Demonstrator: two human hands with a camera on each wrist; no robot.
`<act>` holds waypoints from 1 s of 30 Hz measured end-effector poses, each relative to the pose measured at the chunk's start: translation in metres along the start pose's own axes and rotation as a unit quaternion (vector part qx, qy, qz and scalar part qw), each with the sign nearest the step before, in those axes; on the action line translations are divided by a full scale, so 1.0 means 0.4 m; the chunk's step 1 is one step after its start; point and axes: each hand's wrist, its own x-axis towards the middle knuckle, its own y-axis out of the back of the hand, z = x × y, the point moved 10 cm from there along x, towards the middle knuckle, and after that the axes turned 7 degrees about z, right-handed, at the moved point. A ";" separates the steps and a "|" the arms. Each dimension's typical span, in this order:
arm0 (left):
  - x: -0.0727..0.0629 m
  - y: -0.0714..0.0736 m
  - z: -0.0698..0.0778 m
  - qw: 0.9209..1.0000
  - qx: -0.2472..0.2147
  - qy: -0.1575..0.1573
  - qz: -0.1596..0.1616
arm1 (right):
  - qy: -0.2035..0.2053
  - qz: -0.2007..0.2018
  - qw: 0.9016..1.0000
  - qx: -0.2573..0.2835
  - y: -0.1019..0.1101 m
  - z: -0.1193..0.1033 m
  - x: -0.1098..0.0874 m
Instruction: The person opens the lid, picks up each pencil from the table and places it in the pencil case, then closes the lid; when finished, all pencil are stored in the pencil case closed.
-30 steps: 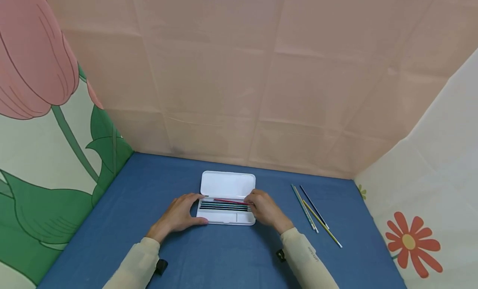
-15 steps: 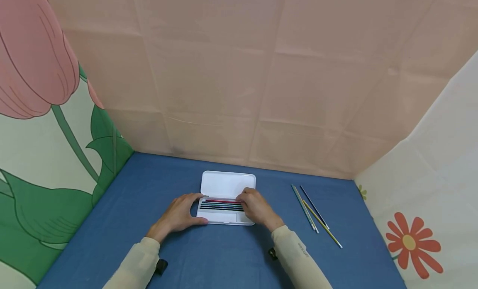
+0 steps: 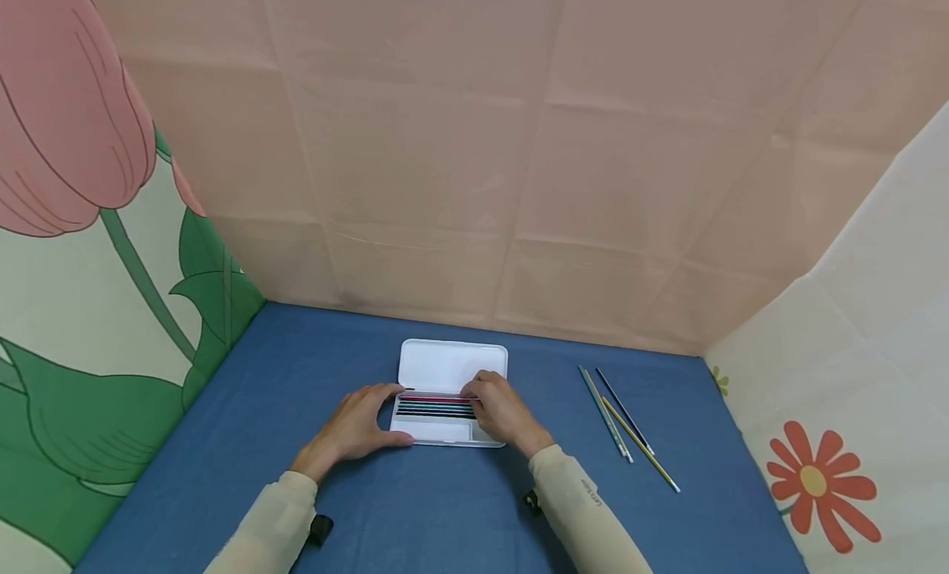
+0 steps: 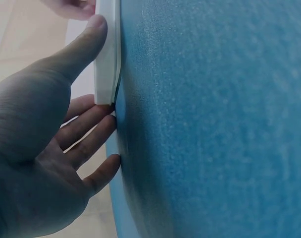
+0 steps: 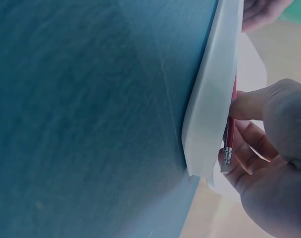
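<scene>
A white pencil case (image 3: 432, 431) lies on the blue cloth with its lid (image 3: 452, 365) tipped back. Several dark pencils (image 3: 433, 411) lie side by side in it. Around the case's left end, my left hand (image 3: 352, 426) holds it, thumb at the front edge and fingers at the end and back corner. My right hand (image 3: 506, 411) reaches over the case's right part and pinches a red pencil (image 5: 230, 131) near its metal ferrule and eraser end. The red pencil lies along the back of the row; its right part is hidden by the hand in the head view.
To the right, several loose pencils lie on the cloth: greenish ones (image 3: 602, 411), a yellow one (image 3: 639, 443) and a dark blue one (image 3: 624, 411). A beige sheet (image 3: 474, 187) stands behind, with printed sheets at both sides.
My right hand has moved left with the red pencil, which was slanted and now lies parallel to the dark pencils inside the case. My left hand has stayed put.
</scene>
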 end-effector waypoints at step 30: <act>0.001 -0.004 -0.003 1.000 0.002 0.001 -0.005 | -0.029 0.010 0.996 0.083 0.031 0.026 -0.038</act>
